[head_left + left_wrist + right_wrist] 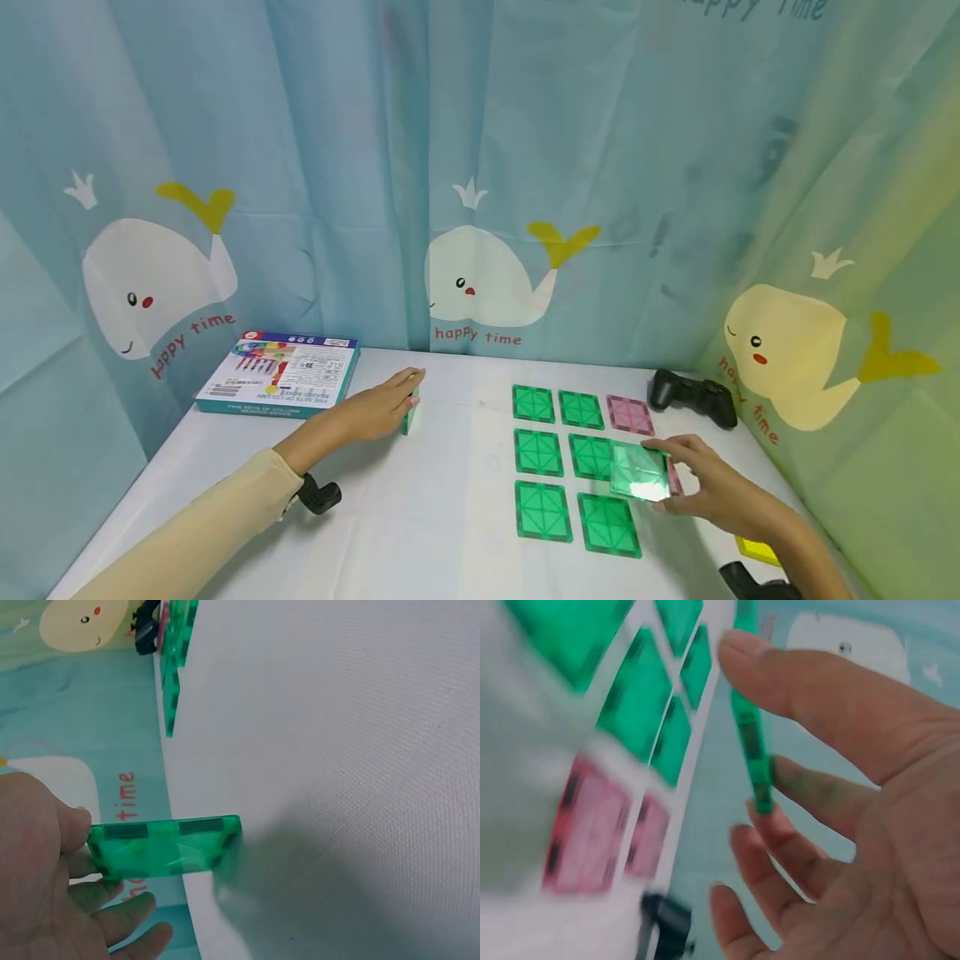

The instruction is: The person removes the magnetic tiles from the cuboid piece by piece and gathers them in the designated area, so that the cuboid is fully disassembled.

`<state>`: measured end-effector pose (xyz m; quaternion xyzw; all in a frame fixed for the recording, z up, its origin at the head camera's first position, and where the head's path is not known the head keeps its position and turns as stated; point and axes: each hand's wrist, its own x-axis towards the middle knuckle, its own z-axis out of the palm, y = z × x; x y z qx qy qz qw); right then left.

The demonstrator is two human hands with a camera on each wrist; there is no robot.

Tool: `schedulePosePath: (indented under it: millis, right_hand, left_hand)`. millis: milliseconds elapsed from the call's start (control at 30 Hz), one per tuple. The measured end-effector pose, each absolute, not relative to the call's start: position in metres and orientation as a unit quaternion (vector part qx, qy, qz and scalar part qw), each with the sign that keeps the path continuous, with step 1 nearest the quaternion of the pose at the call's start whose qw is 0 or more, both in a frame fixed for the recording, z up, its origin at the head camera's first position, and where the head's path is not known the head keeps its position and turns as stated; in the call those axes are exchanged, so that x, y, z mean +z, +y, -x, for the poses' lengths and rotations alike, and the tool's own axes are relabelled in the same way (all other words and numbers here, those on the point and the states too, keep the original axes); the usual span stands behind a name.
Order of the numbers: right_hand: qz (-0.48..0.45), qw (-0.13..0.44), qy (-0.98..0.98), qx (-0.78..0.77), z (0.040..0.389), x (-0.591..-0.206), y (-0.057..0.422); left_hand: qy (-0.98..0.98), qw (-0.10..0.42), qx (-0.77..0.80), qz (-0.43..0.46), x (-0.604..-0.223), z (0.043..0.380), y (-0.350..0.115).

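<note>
My left hand [381, 410] pinches a green magnetic tile [165, 851] by one edge. In the head view that tile stands on edge near the white tabletop; whether it touches is unclear. My right hand [712, 487] grips another green magnetic tile [637, 472] between thumb and fingers, raised over the laid-out tiles. The right wrist view shows this tile [750, 742] edge-on. Below lie several flat green tiles [538, 452] in rows, slightly apart. One pink tile [630, 414] ends the far row; a second pink tile [675, 479] is mostly hidden behind the held tile.
A flat printed box [281, 375] lies at the back left. A black game controller [692, 397] sits at the back right, beyond the pink tile. Something yellow [757, 550] shows partly behind the right forearm. A patterned curtain [360, 208] hangs along the table's back.
</note>
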<state>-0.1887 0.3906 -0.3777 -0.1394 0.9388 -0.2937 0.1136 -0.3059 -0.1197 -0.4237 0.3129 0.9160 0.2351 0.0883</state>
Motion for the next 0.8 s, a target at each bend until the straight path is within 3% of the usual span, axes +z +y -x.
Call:
schedulePosePath:
  millis: [333, 633, 800]
  right_hand:
    - [0.111, 0.225, 0.915, -0.316, 0.168, -0.406, 0.441]
    - [0.037, 0.180, 0.957, -0.223, 0.165, -0.433, 0.431]
    - [0.069, 0.141, 0.973, -0.168, 0.164, -0.434, 0.428]
  left_hand:
    - [0.921, 0.092, 0.232, -0.299, -0.425, 0.306, -0.122]
    - [0.920, 0.095, 0.238, -0.298, -0.423, 0.306, -0.126]
    - [0.921, 0.093, 0.234, -0.299, -0.423, 0.307, -0.125]
